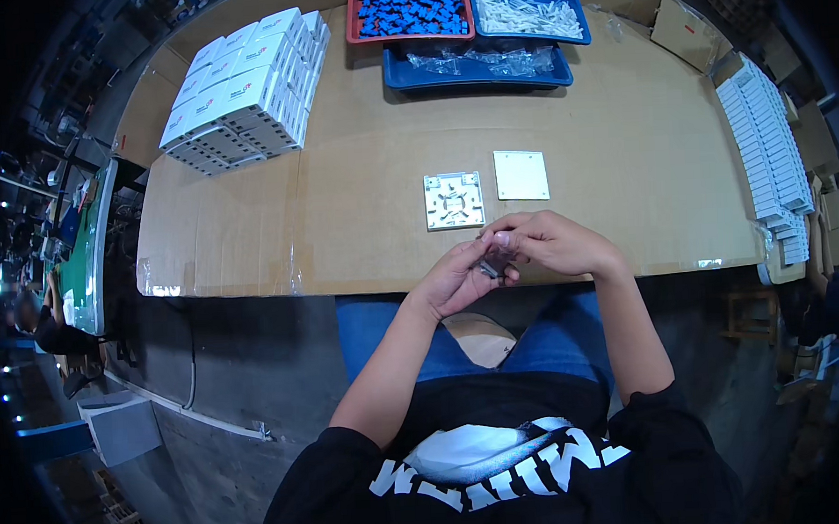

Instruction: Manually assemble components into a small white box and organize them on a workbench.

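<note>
Close to the table's near edge, my two hands meet in front of me. My left hand (453, 277) is curled around a small clear plastic bag (498, 258) with something greyish in it, too small to make out. From the other side, the bag is pinched by the fingers of my right hand (552, 241). Just beyond my hands a white square box base (454, 201) lies with its inside fittings facing up. A plain white square cover (521, 175) lies flat to its right, apart from it.
White boxes (243, 87) are stacked at the far left. At the back stand a red tray (411, 36) of blue pieces, a blue tray (586, 37) of white sticks, and a lower blue tray (477, 86) with clear bags. White pieces (764, 144) line the right edge.
</note>
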Available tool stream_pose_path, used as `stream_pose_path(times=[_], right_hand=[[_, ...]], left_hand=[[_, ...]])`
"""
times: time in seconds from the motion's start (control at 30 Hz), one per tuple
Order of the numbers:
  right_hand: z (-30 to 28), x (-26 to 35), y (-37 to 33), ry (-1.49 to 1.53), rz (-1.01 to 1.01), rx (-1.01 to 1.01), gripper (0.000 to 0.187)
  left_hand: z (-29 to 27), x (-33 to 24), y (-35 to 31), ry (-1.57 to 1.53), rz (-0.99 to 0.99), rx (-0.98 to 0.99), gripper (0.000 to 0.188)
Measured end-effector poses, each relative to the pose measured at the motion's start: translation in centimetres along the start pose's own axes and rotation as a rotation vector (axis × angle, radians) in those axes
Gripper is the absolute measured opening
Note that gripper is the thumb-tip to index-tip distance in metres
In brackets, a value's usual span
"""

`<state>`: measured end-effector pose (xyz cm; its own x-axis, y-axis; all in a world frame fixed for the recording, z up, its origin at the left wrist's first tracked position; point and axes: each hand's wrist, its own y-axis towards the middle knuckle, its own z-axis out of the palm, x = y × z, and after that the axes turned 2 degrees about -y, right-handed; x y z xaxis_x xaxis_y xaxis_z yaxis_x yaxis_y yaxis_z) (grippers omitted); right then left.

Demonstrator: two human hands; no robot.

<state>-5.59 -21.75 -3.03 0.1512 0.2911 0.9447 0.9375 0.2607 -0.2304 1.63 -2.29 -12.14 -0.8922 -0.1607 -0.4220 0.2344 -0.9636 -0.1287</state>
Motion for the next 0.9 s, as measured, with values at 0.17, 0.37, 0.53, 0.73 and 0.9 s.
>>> stream_pose_path(times=[0.17,0.37,0.53,0.73,0.9], right_hand=[[0.1,0.2,0.3,-0.037,0.027,0.04,0.038],[-1.5,0.7,0.5,0.093,0.068,0.04,0.036],[-6.6,-0.2,1.6,-0.025,-0.003,-0.218,0.032],[-15.3,-2.4,5.4,-0.13,-0.113,-0.566,0.023],[-23.0,-5.0,10.1,-0.235,-0.19,-0.879,0.019]], left_hand=[[-0.9,0.0,0.3,-0.033,0.003,0.03,0.042],[0.2,-0.3,0.3,-0.06,0.003,0.061,0.053],[0.1,-0.3,-0.1,-0.098,-0.049,0.059,0.059],[-0.3,-0.2,0.1,-0.084,-0.064,0.065,0.059],[-0.4,-0.4,0.5,-0.119,-0.082,0.064,0.058]])
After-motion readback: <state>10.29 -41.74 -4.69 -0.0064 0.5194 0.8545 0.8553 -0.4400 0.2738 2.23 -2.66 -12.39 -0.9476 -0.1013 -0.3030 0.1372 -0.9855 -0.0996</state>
